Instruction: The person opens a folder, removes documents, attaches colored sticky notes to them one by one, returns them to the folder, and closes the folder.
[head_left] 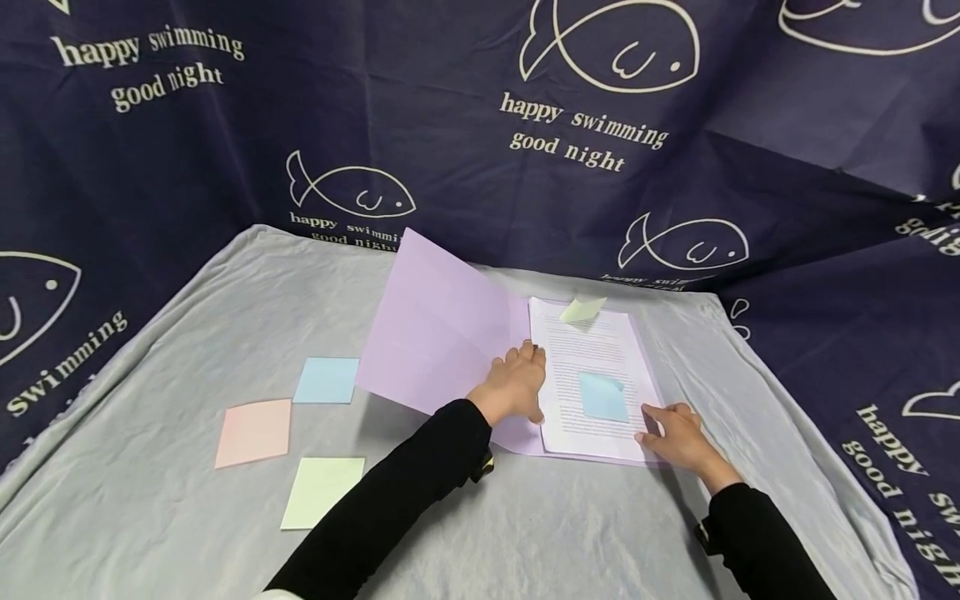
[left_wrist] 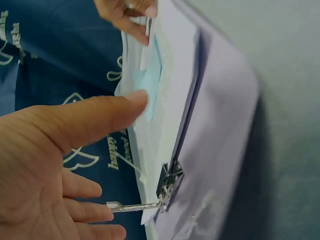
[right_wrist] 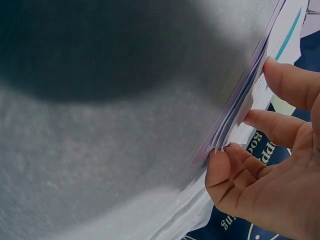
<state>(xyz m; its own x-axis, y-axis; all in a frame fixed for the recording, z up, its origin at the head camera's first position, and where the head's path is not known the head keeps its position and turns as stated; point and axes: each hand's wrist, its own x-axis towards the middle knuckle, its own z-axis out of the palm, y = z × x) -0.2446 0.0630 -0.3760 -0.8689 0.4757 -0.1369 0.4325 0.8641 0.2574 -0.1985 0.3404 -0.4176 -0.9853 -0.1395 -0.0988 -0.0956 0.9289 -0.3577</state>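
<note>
A lilac folder (head_left: 442, 325) lies with its left cover raised at a slant. On its right side rests a stack of printed sheets (head_left: 592, 350), with a blue sticky note (head_left: 603, 397) low on the top page and a pale green one (head_left: 583, 310) near the top. My left hand (head_left: 513, 387) reaches over the stack's left edge with spread fingers. In the left wrist view, its fingertips are right by the raised wire handle of a black binder clip (left_wrist: 169, 180) on that edge. My right hand (head_left: 678, 437) touches the sheets' right edge with its fingertips; the page edges fan slightly there.
Blue (head_left: 327, 381), pink (head_left: 253, 433) and pale green (head_left: 322, 492) sticky-note pads lie left of the folder on a grey cloth-covered table (head_left: 570, 533). A dark blue curtain (head_left: 450, 125) with fish prints and lettering hangs right behind the table.
</note>
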